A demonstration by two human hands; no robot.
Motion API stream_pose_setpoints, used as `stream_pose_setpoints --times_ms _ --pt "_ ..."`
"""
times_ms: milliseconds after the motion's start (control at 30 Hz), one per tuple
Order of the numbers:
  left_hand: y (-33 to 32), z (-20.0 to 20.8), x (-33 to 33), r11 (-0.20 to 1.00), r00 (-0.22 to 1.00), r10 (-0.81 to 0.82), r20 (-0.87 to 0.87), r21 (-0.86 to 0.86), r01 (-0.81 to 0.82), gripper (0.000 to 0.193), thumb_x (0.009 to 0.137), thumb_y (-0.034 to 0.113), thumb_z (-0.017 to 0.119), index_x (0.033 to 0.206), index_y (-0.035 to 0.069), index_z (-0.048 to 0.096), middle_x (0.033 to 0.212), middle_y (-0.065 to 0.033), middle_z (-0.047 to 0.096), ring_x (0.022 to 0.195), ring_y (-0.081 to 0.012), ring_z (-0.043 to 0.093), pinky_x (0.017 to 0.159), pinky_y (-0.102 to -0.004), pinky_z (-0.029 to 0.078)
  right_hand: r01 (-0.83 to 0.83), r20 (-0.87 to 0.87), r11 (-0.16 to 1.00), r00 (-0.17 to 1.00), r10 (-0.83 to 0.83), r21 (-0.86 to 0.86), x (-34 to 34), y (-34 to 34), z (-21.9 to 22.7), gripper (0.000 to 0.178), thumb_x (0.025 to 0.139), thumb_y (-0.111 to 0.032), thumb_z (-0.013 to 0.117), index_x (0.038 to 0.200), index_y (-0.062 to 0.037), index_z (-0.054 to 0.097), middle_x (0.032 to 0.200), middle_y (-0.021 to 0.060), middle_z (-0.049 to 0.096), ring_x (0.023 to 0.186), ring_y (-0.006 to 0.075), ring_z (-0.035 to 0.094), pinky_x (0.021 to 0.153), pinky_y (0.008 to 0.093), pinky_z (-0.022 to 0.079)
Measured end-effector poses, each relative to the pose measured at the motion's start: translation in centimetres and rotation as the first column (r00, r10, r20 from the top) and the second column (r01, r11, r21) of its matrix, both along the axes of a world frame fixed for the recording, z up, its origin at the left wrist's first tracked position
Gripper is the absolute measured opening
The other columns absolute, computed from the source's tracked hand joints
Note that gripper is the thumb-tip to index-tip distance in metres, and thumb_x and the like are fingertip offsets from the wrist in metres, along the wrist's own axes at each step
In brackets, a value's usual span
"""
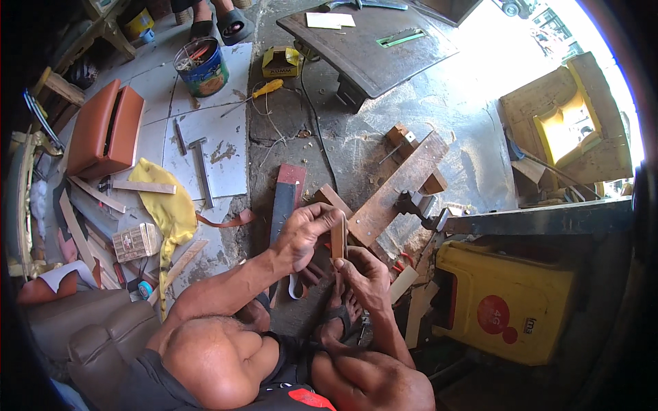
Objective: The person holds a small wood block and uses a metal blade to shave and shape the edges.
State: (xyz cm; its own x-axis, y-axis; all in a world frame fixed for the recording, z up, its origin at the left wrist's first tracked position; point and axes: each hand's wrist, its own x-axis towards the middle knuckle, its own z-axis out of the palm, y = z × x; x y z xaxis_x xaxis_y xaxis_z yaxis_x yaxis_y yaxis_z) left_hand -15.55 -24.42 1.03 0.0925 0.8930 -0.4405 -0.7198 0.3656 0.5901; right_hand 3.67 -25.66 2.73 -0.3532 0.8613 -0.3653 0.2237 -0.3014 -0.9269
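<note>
In front of me, between both hands, a short narrow strip of wood (338, 241) stands on end. My left hand (307, 231) pinches its upper end between thumb and bent fingers. Around the lower end close the thumb and fingers of my right hand (367, 275). Just beyond the strip lies a long wooden plank (394, 192), slanting away to the right, with a dark metal clamp (419, 209) at its side. A dark flat board with a red end (284, 198) lies near my left hand.
A hammer (201, 171), a yellow-handled screwdriver (266, 89) and a tool bucket (201, 67) are on the floor ahead. A saw table (370, 48) stands farther off. Yellow cloth (161, 205) and wood scraps lie left; a yellow plastic crate (507, 301) sits right.
</note>
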Motion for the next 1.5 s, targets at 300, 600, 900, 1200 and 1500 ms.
stream_pose_setpoints --times_ms 300,600,900,1200,1500 --pt "-0.8 0.9 0.6 0.979 0.988 -0.114 -0.103 0.158 0.130 0.021 0.099 0.018 0.066 0.114 0.004 0.062 0.104 -0.0082 0.071 0.092 -0.0140 0.068 0.076 -0.0291 0.059 0.099 0.068 0.975 0.991 -0.114 0.199 -0.5 -0.4 0.2 0.022 0.094 -0.017 0.073 0.104 0.0016 0.074 0.080 0.0067 0.074 0.073 0.0089 0.064 0.068 0.0275 0.053" --pt "-0.9 1.2 0.9 0.977 0.978 -0.133 -0.162 0.147 0.157 0.017 0.099 0.012 0.065 0.113 0.002 0.064 0.104 -0.0087 0.071 0.096 -0.0162 0.069 0.080 -0.0301 0.060 0.087 0.072 0.975 0.992 -0.104 0.204 -0.1 -0.5 -0.5 0.023 0.093 -0.018 0.074 0.107 0.0003 0.074 0.083 0.0070 0.074 0.075 0.0078 0.064 0.070 0.0266 0.052" --pt "-0.6 2.2 0.9 0.981 0.968 -0.161 -0.190 0.081 0.179 0.030 0.097 0.015 0.069 0.120 -0.002 0.061 0.105 -0.0099 0.071 0.093 -0.0159 0.069 0.074 -0.0290 0.061 0.120 -0.020 0.993 0.993 -0.119 0.014 -0.1 -0.8 -0.1 0.026 0.095 -0.019 0.073 0.111 0.0017 0.074 0.087 0.0049 0.074 0.079 0.0078 0.063 0.072 0.0252 0.052" --pt "-0.7 1.6 0.6 0.985 0.975 -0.171 -0.139 -0.014 0.171 0.034 0.097 0.018 0.069 0.122 -0.003 0.060 0.105 -0.0117 0.071 0.094 -0.0180 0.070 0.077 -0.0305 0.061 0.047 0.037 0.998 0.998 -0.046 -0.030 0.0 -0.5 0.4 0.030 0.096 -0.021 0.072 0.114 0.0028 0.072 0.095 0.0038 0.073 0.086 0.0083 0.063 0.078 0.0248 0.052" --pt "-0.5 1.0 0.1 0.996 0.994 -0.065 -0.093 -0.060 0.059 0.031 0.099 0.015 0.066 0.123 -0.003 0.058 0.106 -0.0116 0.071 0.095 -0.0191 0.071 0.083 -0.0344 0.062 0.044 -0.041 0.995 0.998 -0.048 -0.089 0.1 -0.2 0.5 0.036 0.107 -0.027 0.053 0.121 0.0015 0.069 0.098 0.0055 0.074 0.090 0.0101 0.066 0.083 0.0276 0.052"
